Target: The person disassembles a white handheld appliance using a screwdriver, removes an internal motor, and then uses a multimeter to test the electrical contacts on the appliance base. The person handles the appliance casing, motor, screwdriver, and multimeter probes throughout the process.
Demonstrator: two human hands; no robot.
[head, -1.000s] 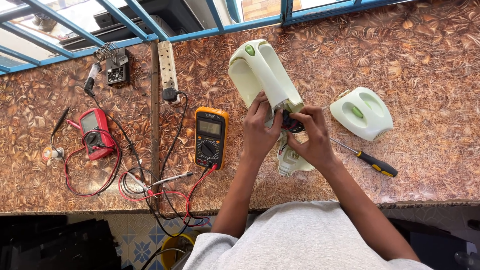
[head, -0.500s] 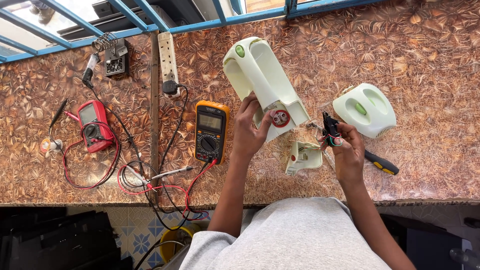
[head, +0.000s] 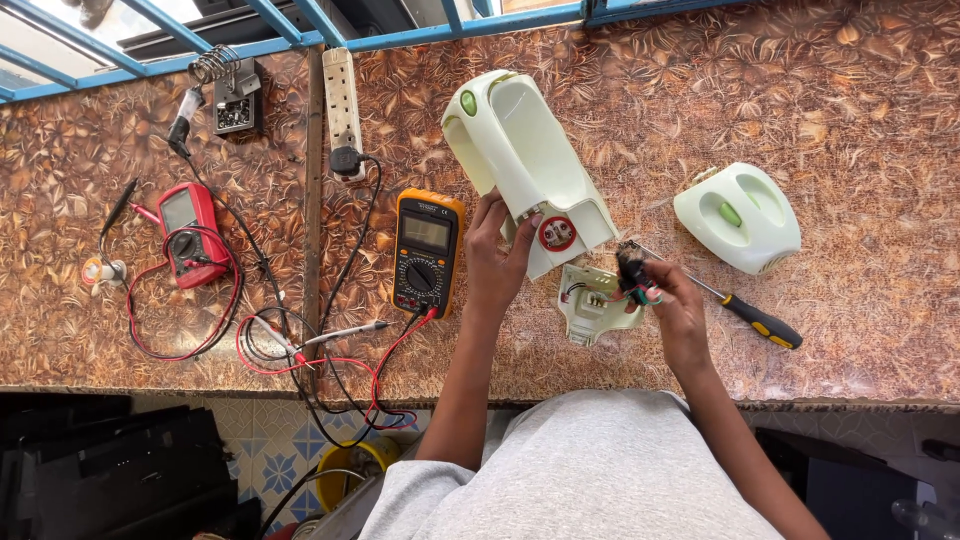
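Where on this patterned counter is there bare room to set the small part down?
Free: the counter behind the pale green oval cover, and the strip right of the black-and-yellow screwdriver. Crowded: around the orange multimeter and red meter, tangled leads.

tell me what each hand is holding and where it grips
Left hand grips the pale green appliance housing at its lower end. Right hand pinches a small dark wired part in its fingertips.

This looks like a small electronics repair workbench by a window. The brown leaf-patterned surface (head: pixel 850 100) carries an orange multimeter (head: pixel 427 250) at centre and a red multimeter (head: pixel 192 232) at left with tangled test leads (head: pixel 300 345). A soldering iron stand (head: pixel 232 95) and a white power strip (head: pixel 342 110) sit at upper left, beneath blue window bars (head: pixel 420 35). A screwdriver (head: pixel 745 315) lies at right.
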